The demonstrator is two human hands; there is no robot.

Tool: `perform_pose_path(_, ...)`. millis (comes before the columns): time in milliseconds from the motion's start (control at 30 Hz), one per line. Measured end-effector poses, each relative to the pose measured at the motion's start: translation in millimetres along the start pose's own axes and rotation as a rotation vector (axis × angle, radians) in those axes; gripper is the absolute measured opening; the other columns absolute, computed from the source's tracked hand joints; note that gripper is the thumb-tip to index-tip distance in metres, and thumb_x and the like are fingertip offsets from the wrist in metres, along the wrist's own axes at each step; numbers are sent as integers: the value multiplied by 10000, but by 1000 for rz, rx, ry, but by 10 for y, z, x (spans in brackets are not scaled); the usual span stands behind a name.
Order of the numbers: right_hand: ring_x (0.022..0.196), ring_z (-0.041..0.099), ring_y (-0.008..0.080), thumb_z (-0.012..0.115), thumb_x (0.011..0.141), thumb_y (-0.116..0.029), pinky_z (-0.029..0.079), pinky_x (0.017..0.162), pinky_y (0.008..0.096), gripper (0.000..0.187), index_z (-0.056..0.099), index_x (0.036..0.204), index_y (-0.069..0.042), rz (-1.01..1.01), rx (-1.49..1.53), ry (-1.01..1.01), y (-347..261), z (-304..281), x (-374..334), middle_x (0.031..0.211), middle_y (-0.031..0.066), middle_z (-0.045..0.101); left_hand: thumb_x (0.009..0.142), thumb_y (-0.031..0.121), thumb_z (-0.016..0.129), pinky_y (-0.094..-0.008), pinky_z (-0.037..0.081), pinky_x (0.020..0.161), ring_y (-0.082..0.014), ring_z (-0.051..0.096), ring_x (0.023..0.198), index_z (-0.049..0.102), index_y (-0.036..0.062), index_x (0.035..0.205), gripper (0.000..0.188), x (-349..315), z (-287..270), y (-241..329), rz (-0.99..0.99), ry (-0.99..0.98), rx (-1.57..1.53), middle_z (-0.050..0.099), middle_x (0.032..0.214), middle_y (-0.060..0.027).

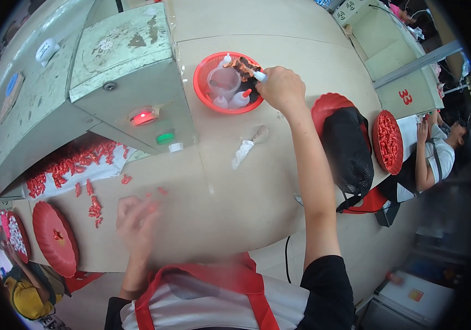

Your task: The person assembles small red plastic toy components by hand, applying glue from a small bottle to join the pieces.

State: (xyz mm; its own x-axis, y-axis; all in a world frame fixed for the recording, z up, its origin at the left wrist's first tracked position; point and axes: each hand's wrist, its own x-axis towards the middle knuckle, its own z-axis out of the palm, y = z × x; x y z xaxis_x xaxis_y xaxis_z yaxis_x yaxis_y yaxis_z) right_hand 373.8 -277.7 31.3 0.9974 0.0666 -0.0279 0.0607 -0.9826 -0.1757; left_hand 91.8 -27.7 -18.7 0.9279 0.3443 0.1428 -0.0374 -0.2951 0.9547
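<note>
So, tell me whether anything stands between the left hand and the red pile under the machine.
Only a few loose red pieces on the table; nothing tall shows between the left hand and the red pile. The machine overhangs the pile, which may limit access from above.

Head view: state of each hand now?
Left hand: blurred, fingers curled; small red piece at fingertips, grip unclear.
Right hand: closed on a small white item at the red basket.
</note>
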Motion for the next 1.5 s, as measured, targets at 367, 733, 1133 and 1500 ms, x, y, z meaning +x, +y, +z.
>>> perform_pose_path(367,600,612,262,649,724,-234,481,633,347,176,672,780,-69,4,615,350,68,-230,-31,646,116,635,717,-124,633,-206,467,659,-103,514,783,604,-33,998,297,-85,-130,-12,38,11,-15,410,958,-52)
perform_pose_path(733,722,612,156,607,721,-53,480,638,263,117,657,823,-25,-183,614,54,235,-215,-93,798,55,639,727,-133,621,-197,455,636,-90,506,767,602,-41,1009,297,-102,-163,-25,46,29,12,404,956,-49)
perform_pose_path(1133,786,587,289,536,600,-63,476,716,370,320,661,893,-51,-586,-156,-417,122,-239,190,820,120,637,728,-138,617,-200,459,641,-102,505,797,599,-35,1030,320,-61,-172,-48,125,34,39,413,959,-53)
perform_pose_path(1500,891,571,302,533,570,-95,455,769,362,419,630,969,-9,-651,-307,-603,145,-103,357,998,165,584,726,-135,616,-194,441,633,-100,490,801,594,-34,1040,331,-92,-242,-24,73,100,-14,404,959,-50)
